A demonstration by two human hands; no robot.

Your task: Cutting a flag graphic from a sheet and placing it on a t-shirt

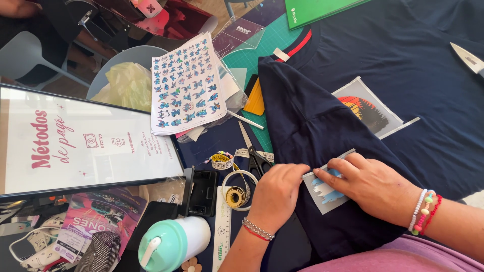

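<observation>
My left hand [276, 189] and my right hand [370, 184] both press on a small transfer sheet with a light blue and white design [322, 194]. It lies on the sleeve of a dark navy t-shirt [312, 121] spread over the table. My left fingertips pinch the sheet's upper left edge. My right fingers lie flat across its top. A second transfer sheet with an orange and black sunset picture [367, 107] rests on the shirt's chest, farther back.
Black-handled scissors [253, 151], a yellow measuring tape [235, 189], a ruler [222, 236] and a sticker sheet of small blue figures [186, 85] lie left of the shirt. A framed sign [80, 141], mint-lidded bottle [174, 242], yellow squeegee [255, 98], green cutting mat [262, 45] and blade [469, 58] surround them.
</observation>
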